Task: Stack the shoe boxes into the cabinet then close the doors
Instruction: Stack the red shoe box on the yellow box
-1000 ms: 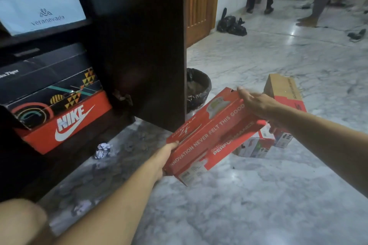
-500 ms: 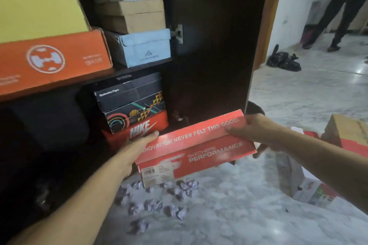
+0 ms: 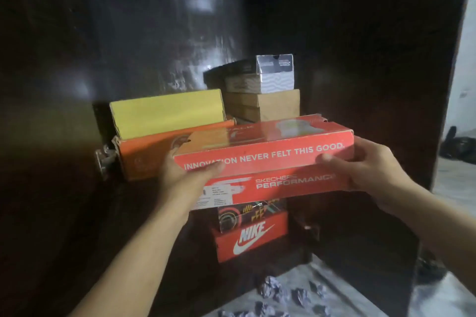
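Observation:
I hold a red Skechers shoe box level in front of the open dark cabinet. My left hand grips its left end and my right hand grips its right end. Behind the box, on the upper shelf, an orange box carries a yellow box. To their right stands a pile with brown boxes and a grey-and-black box on top. Below, a patterned black box rests on a red Nike box.
The cabinet's right door stands open beside the boxes, with a hinge on the left wall. Several crumpled paper balls lie on the marble floor. A dark bag sits far right.
I have lifted the red Skechers box from low near the floor up to the upper shelf's height, and my view has turned into the cabinet.

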